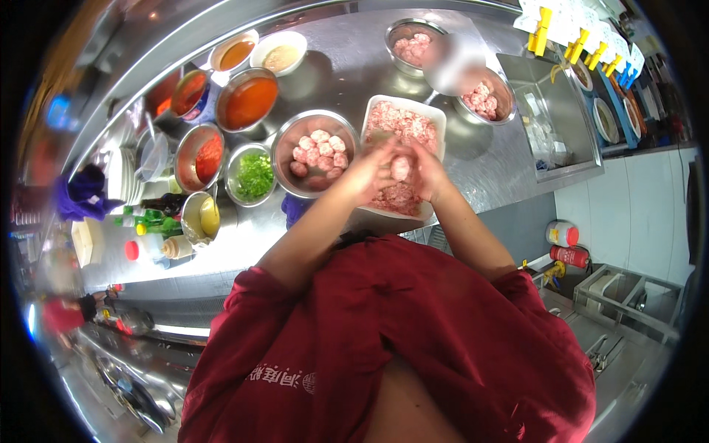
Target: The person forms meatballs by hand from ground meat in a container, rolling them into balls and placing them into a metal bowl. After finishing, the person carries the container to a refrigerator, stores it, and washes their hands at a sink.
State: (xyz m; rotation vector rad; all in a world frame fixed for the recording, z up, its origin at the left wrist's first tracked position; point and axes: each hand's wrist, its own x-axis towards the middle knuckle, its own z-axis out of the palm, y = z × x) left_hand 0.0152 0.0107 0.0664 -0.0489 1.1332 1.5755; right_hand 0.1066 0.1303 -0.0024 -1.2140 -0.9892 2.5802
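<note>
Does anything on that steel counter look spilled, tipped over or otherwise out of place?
Nothing stands out. The bowls of red sauce, chopped greens and shaped meatballs sit upright with no spills visible on the counter. The white tray of minced meat lies flat, and the left hand and right hand cup one meatball above it.

Pale paper slips (569, 22) hang under yellow clips (543, 18) at the upper right. Green-capped bottles (144, 218) and a red-capped bottle (148, 249) stand left on the steel counter (487, 162). A red-lidded white jar (563, 233) sits at right.
</note>
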